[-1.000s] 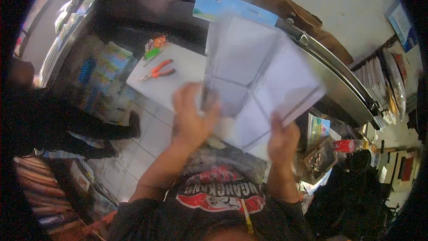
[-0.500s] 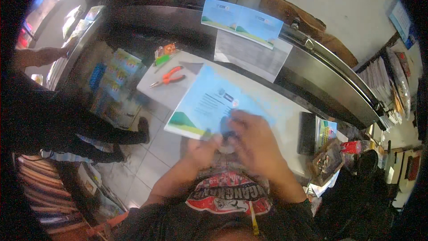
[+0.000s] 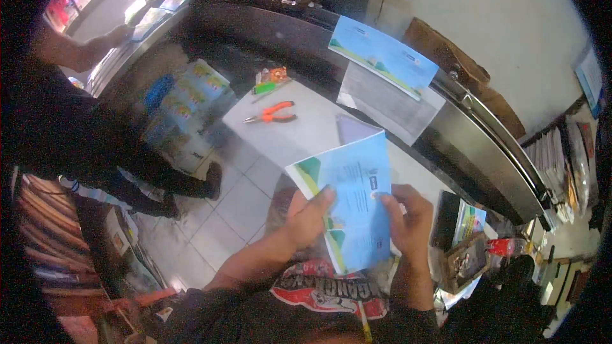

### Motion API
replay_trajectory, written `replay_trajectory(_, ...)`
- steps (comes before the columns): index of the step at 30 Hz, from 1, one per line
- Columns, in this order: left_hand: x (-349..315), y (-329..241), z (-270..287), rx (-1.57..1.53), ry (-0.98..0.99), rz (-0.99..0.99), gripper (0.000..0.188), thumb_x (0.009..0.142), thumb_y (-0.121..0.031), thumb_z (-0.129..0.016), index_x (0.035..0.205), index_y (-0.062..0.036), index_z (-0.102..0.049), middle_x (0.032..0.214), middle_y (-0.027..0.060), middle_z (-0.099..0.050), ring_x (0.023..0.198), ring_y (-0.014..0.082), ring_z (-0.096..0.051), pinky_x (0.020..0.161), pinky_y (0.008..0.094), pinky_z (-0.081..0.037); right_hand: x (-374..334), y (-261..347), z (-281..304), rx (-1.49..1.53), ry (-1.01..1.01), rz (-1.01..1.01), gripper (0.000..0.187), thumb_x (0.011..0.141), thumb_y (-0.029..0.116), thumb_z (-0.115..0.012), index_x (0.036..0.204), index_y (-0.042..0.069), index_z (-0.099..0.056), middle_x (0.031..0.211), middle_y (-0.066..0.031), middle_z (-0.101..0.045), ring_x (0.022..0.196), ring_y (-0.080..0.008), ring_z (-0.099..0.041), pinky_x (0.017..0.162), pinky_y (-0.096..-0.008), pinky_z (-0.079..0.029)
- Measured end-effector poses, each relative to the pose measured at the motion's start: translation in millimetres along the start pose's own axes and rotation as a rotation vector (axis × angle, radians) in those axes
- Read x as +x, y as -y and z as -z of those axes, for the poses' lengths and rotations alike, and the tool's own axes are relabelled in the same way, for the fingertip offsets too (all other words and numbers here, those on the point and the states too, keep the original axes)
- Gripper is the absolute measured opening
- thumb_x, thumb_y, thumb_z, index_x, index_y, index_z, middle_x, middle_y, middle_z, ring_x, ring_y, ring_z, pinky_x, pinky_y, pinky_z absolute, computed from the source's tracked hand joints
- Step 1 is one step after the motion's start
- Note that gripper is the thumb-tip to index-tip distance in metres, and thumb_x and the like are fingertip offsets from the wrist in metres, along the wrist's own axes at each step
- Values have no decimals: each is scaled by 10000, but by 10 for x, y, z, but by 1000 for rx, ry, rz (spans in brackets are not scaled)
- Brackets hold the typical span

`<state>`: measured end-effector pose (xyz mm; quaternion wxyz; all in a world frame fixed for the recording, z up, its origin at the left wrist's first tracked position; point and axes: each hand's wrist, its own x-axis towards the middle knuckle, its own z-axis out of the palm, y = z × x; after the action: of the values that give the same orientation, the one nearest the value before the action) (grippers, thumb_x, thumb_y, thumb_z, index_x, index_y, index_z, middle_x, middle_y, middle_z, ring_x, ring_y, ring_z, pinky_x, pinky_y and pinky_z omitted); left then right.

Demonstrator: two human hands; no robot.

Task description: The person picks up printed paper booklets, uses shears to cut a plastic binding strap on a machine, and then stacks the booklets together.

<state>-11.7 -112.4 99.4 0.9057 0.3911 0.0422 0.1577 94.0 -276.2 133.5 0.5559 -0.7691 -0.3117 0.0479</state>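
A light-blue printed booklet or stack of sheets [image 3: 357,194], with green hills along one side, is held up in front of my body, turned and tilted. My left hand [image 3: 306,222] grips its left edge, thumb on the front and fingers behind. At the right edge, my right hand [image 3: 409,216] pinches it with the thumb on top. Beyond it is a white-topped table [image 3: 271,143]. Pliers with orange handles [image 3: 274,113] lie there, near a green-handled tool [image 3: 268,88] and a small orange packet [image 3: 274,75].
Behind the table runs a long dark metal machine [image 3: 280,32] with more blue printed sheets [image 3: 386,57] on it. To the right are a black box [image 3: 446,216], a wooden tray [image 3: 464,261] and a red-labelled bottle [image 3: 507,247]. Another person [image 3: 76,121] stands at the left.
The blue booklet has come nearer my body and turned to stand more upright. My right hand has moved from its lower middle to its right edge. My view has shifted left.
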Motion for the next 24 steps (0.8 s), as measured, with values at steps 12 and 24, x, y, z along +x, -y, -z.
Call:
replay_trajectory(12,30,-42,58,331,-14,75,356,1029,-220,-479,1295,13,-508,1118,62,-618,994,137,-612,810,299,-554,-91,-120,85,37,89,-104,222,873,228,-720,850,14,-668,738,-104,-659,651,-195,-605,627,-332,-488)
replay_trajectory(24,264,77,-374,460,226,-48,625,1016,-224,-500,1512,-11,-185,1477,156,-371,1361,257,-371,1129,407,-299,136,-76,308,-652,311,-253,445,872,195,-604,1298,81,-547,1037,-260,-661,907,-420,-659,786,-479,-543)
